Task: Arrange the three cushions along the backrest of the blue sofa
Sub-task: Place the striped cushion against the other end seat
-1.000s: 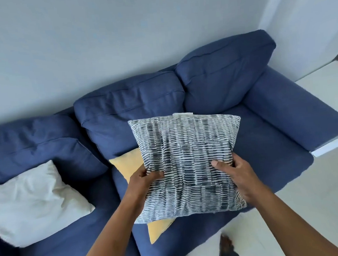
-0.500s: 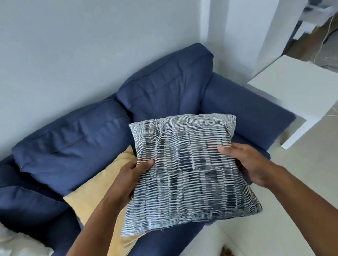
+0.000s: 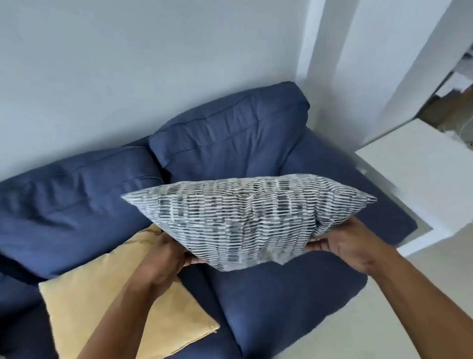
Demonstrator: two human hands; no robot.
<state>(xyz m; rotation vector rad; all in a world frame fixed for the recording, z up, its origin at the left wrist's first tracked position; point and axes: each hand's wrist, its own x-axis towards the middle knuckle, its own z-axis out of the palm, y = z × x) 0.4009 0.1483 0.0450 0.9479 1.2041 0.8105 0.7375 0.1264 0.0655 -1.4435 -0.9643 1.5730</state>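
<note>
Against a pale wall, the sofa (image 3: 282, 303) holds one yellow cushion (image 3: 98, 312), while one patterned cushion (image 3: 249, 218) is gripped above it by the left hand (image 3: 160, 266) and right hand (image 3: 348, 247).

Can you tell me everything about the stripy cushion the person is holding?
The stripy cushion is soft-looking woven fabric, white with rows of dark grey-blue dashes. It is plump in the middle and pointed at its corners. It is tipped nearly flat, one face up, held in the air above the blue sofa's seat in front of the backrest. The left hand grips its near left edge and the right hand its near right edge. Its left end overlaps the yellow cushion in the view; whether they touch is unclear.
</note>
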